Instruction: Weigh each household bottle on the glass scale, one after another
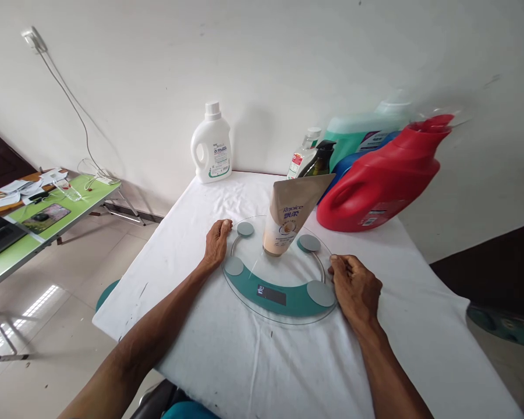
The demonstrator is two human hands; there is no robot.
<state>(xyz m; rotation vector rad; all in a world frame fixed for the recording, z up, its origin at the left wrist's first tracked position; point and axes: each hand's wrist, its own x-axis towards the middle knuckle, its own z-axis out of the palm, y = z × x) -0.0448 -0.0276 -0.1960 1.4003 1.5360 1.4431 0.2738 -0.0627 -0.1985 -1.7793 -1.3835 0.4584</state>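
A round glass scale (pixel 271 295) with a teal band and grey round pads lies on the white cloth. Its dark display (pixel 271 294) shows small lit digits that are hard to read. On the glass, a beige squeeze tube (pixel 283 224) labelled Rejoice stands on its cap. My left hand (pixel 217 241) is closed at the scale's left rim, thumb uppermost. At the right rim, my right hand (pixel 357 285) has its fingers curled and its thumb against the glass edge. The undersides of both grips are hidden. Neither hand touches the tube.
A white detergent bottle (pixel 212 145) stands at the table's back left. Behind the tube are a dark pump bottle (pixel 321 160), a clear bottle (pixel 303 152), a green jug (pixel 347 134) and a tilted red jug (pixel 379 180). A green table (pixel 87 189) is at left.
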